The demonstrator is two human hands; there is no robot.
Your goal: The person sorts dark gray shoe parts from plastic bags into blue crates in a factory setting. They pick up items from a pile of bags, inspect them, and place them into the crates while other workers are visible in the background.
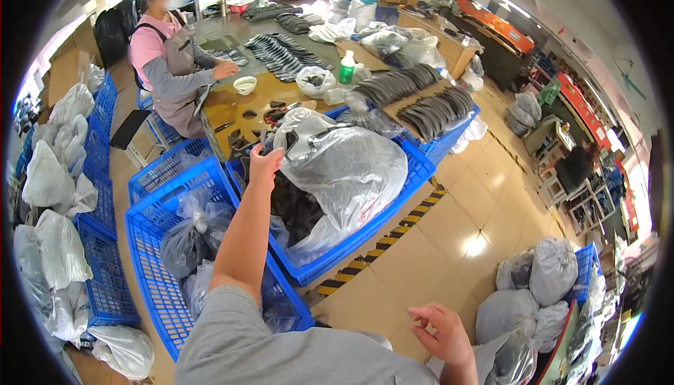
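Observation:
My left hand (265,165) reaches forward over a blue crate, its fingers closed at the edge of a large clear plastic bag (351,167). What lies between those fingers is too small to make out. The bag sprawls across the blue crate (414,167), and dark cut pieces (298,209) lie in the crate beside it. Low on the right, my right hand (442,334) hangs over the floor with its fingers loosely bent and apart, holding nothing.
A second blue crate (151,258) with tied bags (200,234) stands close on the left. Across the worktable (270,93), a masked person (172,62) works near a white bowl (245,86) and a green bottle (347,69). Stuffed bags (516,315) crowd the lower right.

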